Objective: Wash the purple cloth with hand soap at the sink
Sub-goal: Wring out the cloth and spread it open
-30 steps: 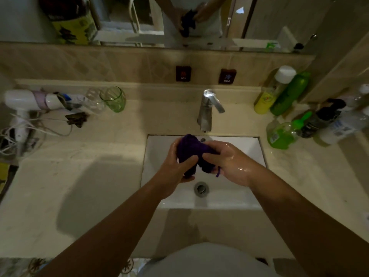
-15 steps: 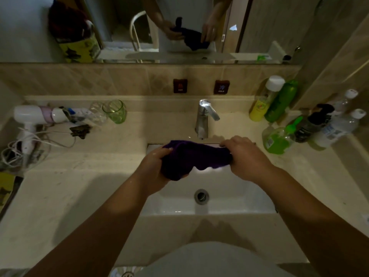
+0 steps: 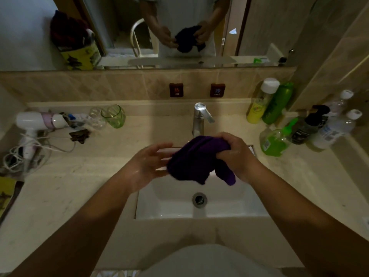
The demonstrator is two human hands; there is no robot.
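Observation:
The purple cloth (image 3: 191,164) hangs bunched over the white sink basin (image 3: 235,204), just in front of the chrome faucet (image 3: 199,120). My right hand (image 3: 235,154) is shut on the cloth's upper right part, and a loose end dangles below that hand. My left hand (image 3: 151,162) is beside the cloth's left side with its fingers spread and straight, touching or nearly touching the fabric; it is blurred. Both hands look wet. No water runs from the faucet. A green pump bottle of soap (image 3: 275,140) stands on the counter to the right.
Several more bottles (image 3: 267,100) crowd the right back corner. On the left counter lie a white hair dryer (image 3: 38,120) with its cord, a green glass (image 3: 114,115) and small items. The drain (image 3: 199,199) sits mid-basin. The mirror (image 3: 179,27) above reflects my hands.
The cloth was balled between both hands, then stretched out between them. Now my left hand has let go and opened, and the cloth hangs from my right hand.

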